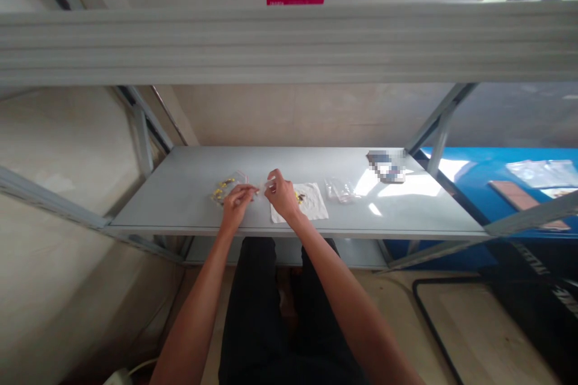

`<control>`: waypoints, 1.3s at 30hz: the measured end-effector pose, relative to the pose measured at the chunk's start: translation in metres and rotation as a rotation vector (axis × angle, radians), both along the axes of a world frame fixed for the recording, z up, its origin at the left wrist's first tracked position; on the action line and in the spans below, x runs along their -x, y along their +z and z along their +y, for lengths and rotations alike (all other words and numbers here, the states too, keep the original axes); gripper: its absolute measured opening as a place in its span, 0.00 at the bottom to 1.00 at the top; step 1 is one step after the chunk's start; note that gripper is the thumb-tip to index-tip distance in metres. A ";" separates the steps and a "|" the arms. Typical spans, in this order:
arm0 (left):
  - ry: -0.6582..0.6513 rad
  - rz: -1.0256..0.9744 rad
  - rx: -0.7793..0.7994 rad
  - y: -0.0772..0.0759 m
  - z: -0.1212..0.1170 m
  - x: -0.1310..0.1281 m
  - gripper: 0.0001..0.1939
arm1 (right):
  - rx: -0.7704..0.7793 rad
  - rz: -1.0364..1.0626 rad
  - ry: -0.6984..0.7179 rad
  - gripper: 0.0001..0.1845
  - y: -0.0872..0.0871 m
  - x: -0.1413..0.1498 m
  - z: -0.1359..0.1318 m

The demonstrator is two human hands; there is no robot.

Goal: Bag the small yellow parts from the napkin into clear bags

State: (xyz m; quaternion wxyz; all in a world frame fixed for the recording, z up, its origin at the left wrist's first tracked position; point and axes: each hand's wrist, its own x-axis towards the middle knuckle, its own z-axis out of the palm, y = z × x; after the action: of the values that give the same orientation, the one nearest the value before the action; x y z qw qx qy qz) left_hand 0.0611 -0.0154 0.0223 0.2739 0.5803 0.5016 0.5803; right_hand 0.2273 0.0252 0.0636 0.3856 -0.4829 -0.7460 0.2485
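Here's your right hand (280, 194) at the left edge of a crinkled white sheet (316, 207), fingertips pinching a small, pale, translucent piece (270, 183), its shape too tiny to read. Your left hand (238, 198) works close by, fingers bunched; whether they grip anything, I can't tell. Just beside it, a glossy clear plastic bag of small yellow pieces (220, 192). Yellow and dark bits (300, 197) dot the sheet; rumpled clear plastic (341, 190) lies rightward on your smooth grey shelf (171, 192).
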 end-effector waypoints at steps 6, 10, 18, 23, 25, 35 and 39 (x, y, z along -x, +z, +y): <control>-0.092 -0.221 0.115 -0.009 0.015 0.014 0.28 | 0.056 0.264 0.272 0.18 0.008 -0.013 0.007; -0.184 -0.288 0.167 -0.002 0.023 0.012 0.31 | 0.052 0.290 0.370 0.17 0.006 -0.036 0.013; -0.154 -0.209 0.099 0.008 0.048 -0.034 0.25 | 0.043 0.241 0.265 0.19 -0.014 -0.090 0.023; -0.164 -0.139 0.086 0.004 0.057 -0.056 0.22 | 0.012 0.185 0.117 0.20 -0.033 -0.107 0.032; -0.163 -0.117 0.072 0.005 0.058 -0.060 0.22 | 0.017 0.182 0.094 0.19 -0.039 -0.111 0.035; -0.131 -0.213 0.050 0.005 0.045 -0.064 0.23 | 0.073 0.298 0.095 0.12 -0.051 -0.115 0.036; -0.115 -0.143 0.117 -0.008 0.035 -0.064 0.23 | 0.058 0.299 0.109 0.11 -0.050 -0.117 0.035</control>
State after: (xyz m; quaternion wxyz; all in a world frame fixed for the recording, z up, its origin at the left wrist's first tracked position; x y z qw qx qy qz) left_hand 0.1252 0.0194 0.0147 0.3754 0.5482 0.4794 0.5733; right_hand 0.3439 0.0602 0.0135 0.4643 -0.4101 -0.6979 0.3595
